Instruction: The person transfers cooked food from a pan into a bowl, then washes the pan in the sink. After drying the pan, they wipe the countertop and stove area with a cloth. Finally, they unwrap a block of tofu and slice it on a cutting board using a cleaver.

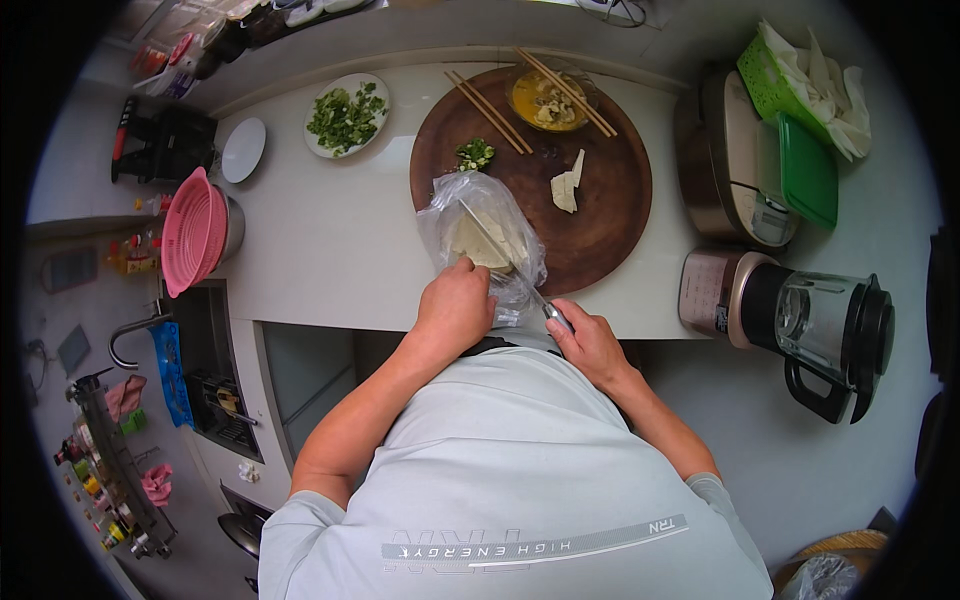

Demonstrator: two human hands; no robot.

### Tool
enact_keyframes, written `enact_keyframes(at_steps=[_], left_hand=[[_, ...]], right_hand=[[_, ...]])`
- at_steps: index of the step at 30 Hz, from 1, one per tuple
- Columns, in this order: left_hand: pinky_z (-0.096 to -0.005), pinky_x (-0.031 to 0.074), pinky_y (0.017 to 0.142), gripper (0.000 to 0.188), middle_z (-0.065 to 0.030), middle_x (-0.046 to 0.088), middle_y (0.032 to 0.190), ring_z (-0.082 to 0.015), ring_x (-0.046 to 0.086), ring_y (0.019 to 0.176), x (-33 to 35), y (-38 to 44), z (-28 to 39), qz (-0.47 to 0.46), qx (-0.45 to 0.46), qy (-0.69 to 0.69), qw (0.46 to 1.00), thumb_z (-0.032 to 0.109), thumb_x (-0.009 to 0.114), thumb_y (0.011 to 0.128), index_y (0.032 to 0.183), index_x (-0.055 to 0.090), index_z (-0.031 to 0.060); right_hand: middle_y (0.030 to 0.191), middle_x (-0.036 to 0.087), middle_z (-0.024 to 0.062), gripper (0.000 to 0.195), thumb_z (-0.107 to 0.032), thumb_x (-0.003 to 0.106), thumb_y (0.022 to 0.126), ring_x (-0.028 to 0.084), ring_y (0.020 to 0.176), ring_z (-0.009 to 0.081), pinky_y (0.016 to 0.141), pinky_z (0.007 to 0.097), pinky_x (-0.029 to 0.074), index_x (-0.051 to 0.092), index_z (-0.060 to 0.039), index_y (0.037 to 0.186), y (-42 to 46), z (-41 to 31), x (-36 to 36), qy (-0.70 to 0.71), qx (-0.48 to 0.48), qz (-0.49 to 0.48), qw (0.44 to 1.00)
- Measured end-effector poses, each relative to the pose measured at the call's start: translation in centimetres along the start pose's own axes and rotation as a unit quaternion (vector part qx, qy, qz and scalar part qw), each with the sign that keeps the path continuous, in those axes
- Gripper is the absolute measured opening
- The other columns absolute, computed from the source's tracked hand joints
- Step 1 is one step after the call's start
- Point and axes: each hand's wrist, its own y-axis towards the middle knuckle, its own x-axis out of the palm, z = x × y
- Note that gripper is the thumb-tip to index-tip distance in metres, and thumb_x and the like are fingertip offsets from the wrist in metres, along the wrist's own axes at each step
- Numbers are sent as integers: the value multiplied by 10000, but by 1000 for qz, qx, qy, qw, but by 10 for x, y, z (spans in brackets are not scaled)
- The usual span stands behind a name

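Observation:
A pale block, perhaps tofu (472, 238), lies in a clear plastic bag (442, 214) at the near left of a round wooden cutting board (615, 217). My right hand (589, 341) grips the handle of a kitchen knife (534, 291), its blade slanting up and left across the block. With fingers curled, my left hand (459, 304) presses at the near edge of the bag; whether it pinches the plastic or the block is hidden. Flat cut pieces (565, 190) of the same pale food rest on the board. Chopped green onion (475, 154) sits just beyond the bag.
A glass bowl of beaten egg (531, 94) with chopsticks (577, 101) across it stands at the board's far edge. Other chopsticks (487, 112) lie nearby. Leftward are a plate of chopped greens (346, 116), a white dish (244, 150) and a pink colander (193, 232). A blender (817, 315) stands right.

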Motion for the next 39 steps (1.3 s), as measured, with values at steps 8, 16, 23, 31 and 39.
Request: enact_keyframes(at_steps=[8, 16, 23, 31, 39], left_hand=[[-505, 559, 825, 259, -196, 673, 1045, -419, 674, 965, 1, 2, -2, 7, -20, -20, 1000, 146, 754, 859, 1055, 690, -10], [-495, 551, 885, 325, -243, 676, 1117, -436, 673, 1010, 4, 22, -24, 111, -8, -122, 986, 34, 678, 880, 1199, 653, -25], [-486, 522, 960, 327, -253, 677, 1186, -433, 645, 1127, -4, 78, -46, 145, 27, -112, 983, -30, 614, 892, 1219, 619, -26], [-527, 497, 956, 331, -270, 658, 1151, -475, 606, 1107, 2, 107, -57, 139, 67, -98, 983, -86, 545, 813, 1126, 636, -26], [-491, 511, 986, 414, -212, 650, 1217, -427, 616, 1148, -9, 113, -56, 42, 160, -56, 985, -74, 609, 795, 1195, 655, 18]], right_hand=[[848, 687, 241, 350, -287, 577, 1045, 659, 795, 475, 696, 514, 501, 540, -41, 1292, 10, 15, 10, -18, -1, -8, 1000], [863, 688, 267, 352, -321, 568, 1046, 646, 826, 515, 698, 569, 491, 530, -76, 1295, 27, 40, 22, -85, 14, 1, 996], [670, 552, 34, 317, -286, 524, 1094, 500, 489, 130, 475, 299, 411, 584, -44, 1289, 33, 49, -4, 185, 89, -58, 977], [646, 509, -22, 324, -252, 547, 1086, 435, 475, 59, 449, 237, 369, 606, -46, 1328, 9, 46, -35, 203, 118, -58, 970], [616, 531, 12, 337, -231, 537, 1049, 432, 420, 75, 431, 230, 370, 659, -9, 1271, -48, 48, -86, 234, 148, -69, 959]])
